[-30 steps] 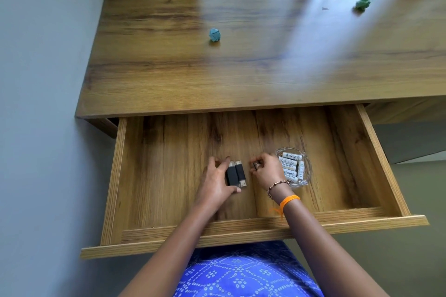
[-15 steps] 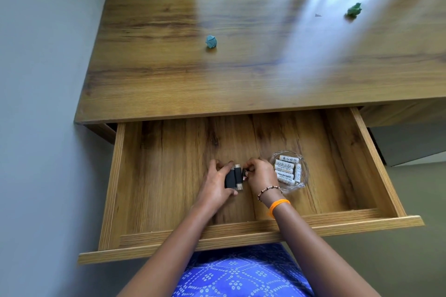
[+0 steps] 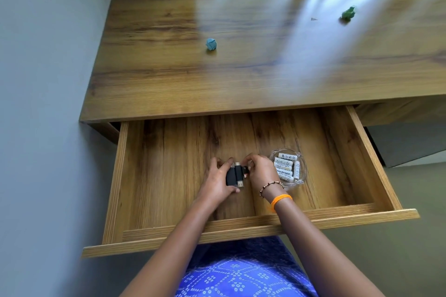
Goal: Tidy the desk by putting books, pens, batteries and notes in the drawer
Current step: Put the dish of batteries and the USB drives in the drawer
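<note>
**Squaring up the small black blocks**

Pinching the black blocks (image 3: 234, 175) on the drawer (image 3: 169, 176) floor: my left hand (image 3: 217, 182) and right hand (image 3: 259, 172) fingers clamp their sides. Light, rigid, probably slick; hold the flat sides. Glass dish (image 3: 303, 171) of batteries (image 3: 286, 168) sits just beside.

Small black items (image 3: 233, 175) half-covered by both hands, kind unclear. Tabletop (image 3: 265, 67) cut off at right edge. Right fingers (image 3: 251, 160) curl out of sight.

We see both hands, left hand (image 3: 218, 182) and right hand (image 3: 259, 172), closing on small black items (image 3: 234, 175), perhaps batteries, inside the open drawer (image 3: 376, 166).
</note>
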